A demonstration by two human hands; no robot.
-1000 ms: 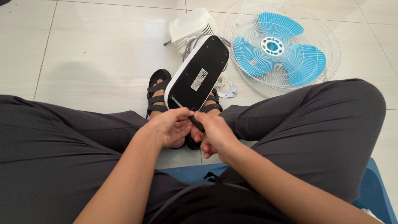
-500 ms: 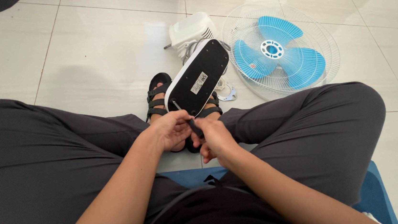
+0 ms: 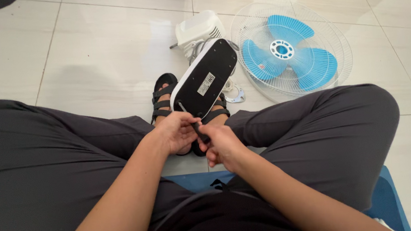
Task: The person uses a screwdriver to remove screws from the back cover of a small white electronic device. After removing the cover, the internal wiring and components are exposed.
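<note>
An oval fan base (image 3: 207, 78), with a black underside, a white rim and a small label, is held tilted above my crossed feet. My left hand (image 3: 173, 133) grips its near end, fingers curled by the thin shaft of a screwdriver (image 3: 186, 112). The shaft's tip rests on the base's lower part. My right hand (image 3: 220, 146) is closed around the screwdriver's dark handle, just right of the left hand and touching it. Both hands are over my lap, between my knees in dark trousers.
On the tiled floor beyond the base lie a white fan motor housing (image 3: 198, 29) and a round wire grille with blue blades (image 3: 284, 49). A small white bracket (image 3: 236, 94) lies near my black sandals (image 3: 163, 92). I sit on a blue seat (image 3: 381, 199).
Almost nothing differs. Both hands stay at the near end of the base with the screwdriver against it; the view has shifted only slightly.
</note>
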